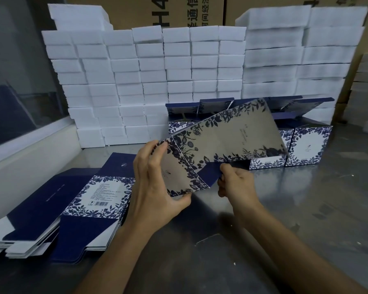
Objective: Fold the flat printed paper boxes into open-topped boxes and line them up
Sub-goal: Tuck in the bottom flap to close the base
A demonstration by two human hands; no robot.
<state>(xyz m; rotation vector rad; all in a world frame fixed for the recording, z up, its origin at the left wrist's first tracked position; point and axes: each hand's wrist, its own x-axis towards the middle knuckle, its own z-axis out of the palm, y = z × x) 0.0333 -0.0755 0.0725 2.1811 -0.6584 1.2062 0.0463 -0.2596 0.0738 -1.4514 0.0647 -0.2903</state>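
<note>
Bare metal tabletop (306, 209) at lower right is free to pass. Flat box stack (57, 211) blocks lower left. Folded boxes (306, 145) line centre right; white foam block wall (136, 81) closes the whole back.

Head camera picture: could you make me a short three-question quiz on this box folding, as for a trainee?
1. True or false: the left hand grips the floral blue-and-white paper box held in the air.
2. The right hand pinches: A) a dark blue flap B) a white foam block C) nothing
3. Where does the stack of flat dark blue printed boxes lie?

Key: 1 true. 2 A. 3 On the grey table, at the left.
</note>
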